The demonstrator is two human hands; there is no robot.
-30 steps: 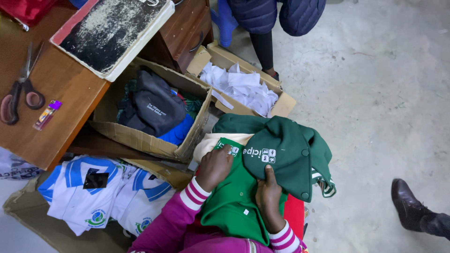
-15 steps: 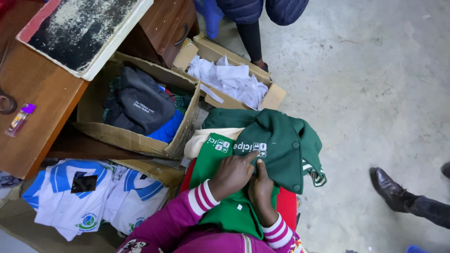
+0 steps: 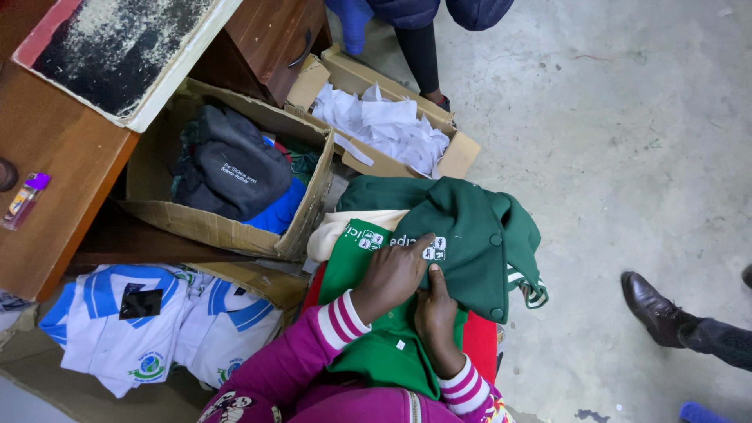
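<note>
**Green garment under both hands**

The green garment (image 3: 470, 243) lies on my lap, long axis running away from me toward the boxes. My left hand (image 3: 394, 276) presses flat on its printed panel, fingers curled over the fold. My right hand (image 3: 435, 317) pinches the cloth just beside it.

1. Left hand (image 3: 395, 274) and right hand (image 3: 435, 313) press together on a green garment (image 3: 462, 235) lying in the lap.
2. A cardboard box of dark clothes (image 3: 235, 168) sits to the left.
3. A box of white cloth (image 3: 388, 125) lies beyond.
4. White and blue shirts (image 3: 157, 321) are stacked below the left box.
</note>
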